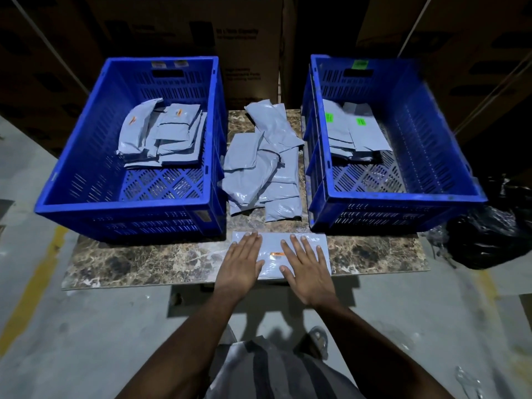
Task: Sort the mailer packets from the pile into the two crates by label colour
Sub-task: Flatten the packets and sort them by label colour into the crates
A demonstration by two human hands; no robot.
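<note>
Marble tabletop (144, 263): orange-labelled packet (273, 260) lies flat beneath both hands' straight, pressing fingers (250, 240).

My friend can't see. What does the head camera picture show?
Two flat hands, left hand and right hand, press an orange-labelled packet on a marble table. Behind it lies a pile of grey packets between the left crate, holding orange-labelled packets, and the right crate, holding green-labelled ones.

Left crate (72, 197), right crate (403, 197) flank pile (259, 168); crate tops open.
</note>
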